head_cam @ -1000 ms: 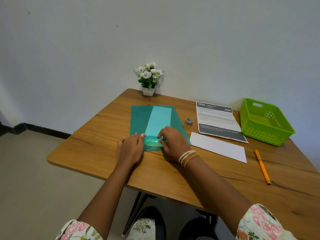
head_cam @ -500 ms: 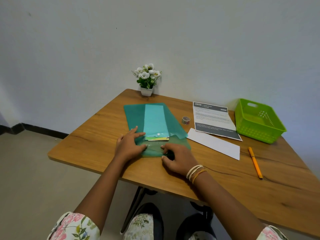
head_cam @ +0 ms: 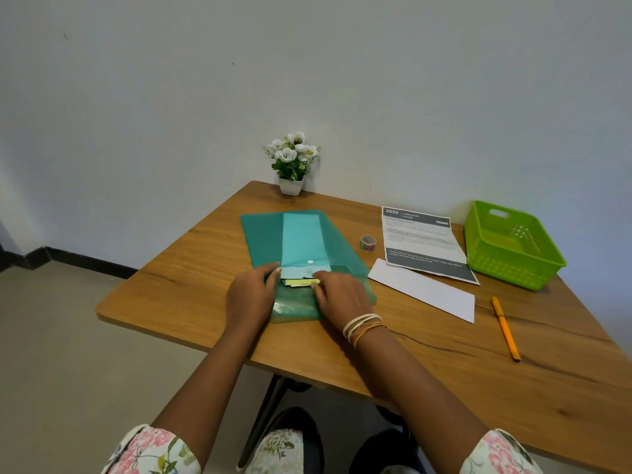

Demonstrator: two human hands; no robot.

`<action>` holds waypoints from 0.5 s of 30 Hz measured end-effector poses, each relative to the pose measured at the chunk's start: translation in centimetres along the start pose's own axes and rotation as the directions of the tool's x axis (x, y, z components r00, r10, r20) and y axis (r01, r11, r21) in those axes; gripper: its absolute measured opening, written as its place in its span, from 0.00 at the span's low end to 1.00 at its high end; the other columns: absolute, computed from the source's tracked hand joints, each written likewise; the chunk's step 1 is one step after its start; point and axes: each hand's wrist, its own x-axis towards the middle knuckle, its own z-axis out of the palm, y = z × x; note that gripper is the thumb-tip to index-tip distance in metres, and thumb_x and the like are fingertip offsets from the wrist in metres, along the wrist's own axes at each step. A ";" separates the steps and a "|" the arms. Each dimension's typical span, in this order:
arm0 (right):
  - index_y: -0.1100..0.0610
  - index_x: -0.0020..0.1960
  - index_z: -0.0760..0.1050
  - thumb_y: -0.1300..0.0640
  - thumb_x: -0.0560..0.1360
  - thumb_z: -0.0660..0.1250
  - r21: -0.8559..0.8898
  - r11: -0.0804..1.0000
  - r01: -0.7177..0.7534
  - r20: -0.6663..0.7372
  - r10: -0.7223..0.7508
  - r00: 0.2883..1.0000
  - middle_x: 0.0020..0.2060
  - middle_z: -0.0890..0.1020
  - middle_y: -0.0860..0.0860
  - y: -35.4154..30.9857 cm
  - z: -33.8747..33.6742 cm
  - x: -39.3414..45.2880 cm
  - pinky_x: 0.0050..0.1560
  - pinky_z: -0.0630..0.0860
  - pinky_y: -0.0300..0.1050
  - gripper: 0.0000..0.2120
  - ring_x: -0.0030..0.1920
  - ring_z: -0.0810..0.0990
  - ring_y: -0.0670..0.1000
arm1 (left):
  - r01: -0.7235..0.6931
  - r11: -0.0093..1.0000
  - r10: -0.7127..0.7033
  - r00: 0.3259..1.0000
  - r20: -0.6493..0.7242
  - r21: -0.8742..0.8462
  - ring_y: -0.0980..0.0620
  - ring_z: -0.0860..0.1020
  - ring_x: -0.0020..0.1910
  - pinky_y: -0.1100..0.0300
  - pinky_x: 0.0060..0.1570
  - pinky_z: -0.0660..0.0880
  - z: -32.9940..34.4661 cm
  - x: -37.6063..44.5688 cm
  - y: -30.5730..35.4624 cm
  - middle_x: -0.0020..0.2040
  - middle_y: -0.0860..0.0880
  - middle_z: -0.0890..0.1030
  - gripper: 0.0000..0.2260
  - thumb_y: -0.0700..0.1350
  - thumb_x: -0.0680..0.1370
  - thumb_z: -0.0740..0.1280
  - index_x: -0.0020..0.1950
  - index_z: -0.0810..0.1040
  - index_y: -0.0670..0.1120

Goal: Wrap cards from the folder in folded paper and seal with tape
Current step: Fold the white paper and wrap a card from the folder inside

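A teal plastic folder (head_cam: 263,241) lies flat on the wooden table (head_cam: 178,289), with its snap flap (head_cam: 294,307) opened toward me. At its mouth a pale blue card and a yellow card (head_cam: 298,282) stick out a little. My left hand (head_cam: 251,295) presses on the folder's left side at the opening. My right hand (head_cam: 342,295) has its fingertips on the right end of the cards. A folded white paper (head_cam: 424,289) lies to the right of the folder. A small roll of patterned tape (head_cam: 368,242) stands beyond the paper.
A printed sheet (head_cam: 420,241) lies behind the white paper, and a lime green basket (head_cam: 513,268) stands at the far right. An orange pen (head_cam: 505,328) lies near the right edge. A small potted flower (head_cam: 292,165) stands against the wall.
The folder's flap was unsnapped and folded down toward me. My right hand then moved from the flap up to the cards at the opening, which now show.
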 end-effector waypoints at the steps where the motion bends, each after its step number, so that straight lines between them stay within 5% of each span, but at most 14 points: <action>1: 0.55 0.62 0.76 0.53 0.81 0.57 -0.036 0.999 0.003 -0.003 -0.003 1.000 0.52 0.82 0.56 -0.2 0.1 0.4 0.49 0.75 0.49 0.15 0.52 0.80 0.58 | -0.001 1.000 0.001 1.000 -0.017 -0.002 0.46 0.81 0.47 0.57 0.38 0.74 -0.1 -0.1 0.1 0.50 0.46 0.85 0.12 0.52 0.79 0.64 0.59 0.82 0.51; 7: 0.56 0.55 0.78 0.48 0.80 0.59 -0.119 0.990 -0.080 0.044 0.086 0.995 0.50 0.83 0.58 -1.1 0.7 2.1 0.46 0.75 0.50 0.14 0.51 0.80 0.61 | -0.005 1.000 0.005 0.999 -0.044 0.004 0.45 0.81 0.46 0.55 0.39 0.77 -0.2 -0.3 0.4 0.50 0.46 0.85 0.12 0.53 0.79 0.63 0.59 0.82 0.53; 15: 0.52 0.60 0.79 0.46 0.77 0.64 -0.040 0.996 -0.076 0.139 0.081 0.987 0.53 0.83 0.57 -0.8 0.8 2.3 0.53 0.77 0.51 0.16 0.54 0.79 0.58 | -0.001 1.000 0.001 1.000 -0.026 0.011 0.46 0.81 0.47 0.54 0.39 0.77 -0.2 -0.2 0.4 0.50 0.47 0.85 0.12 0.51 0.80 0.63 0.58 0.82 0.52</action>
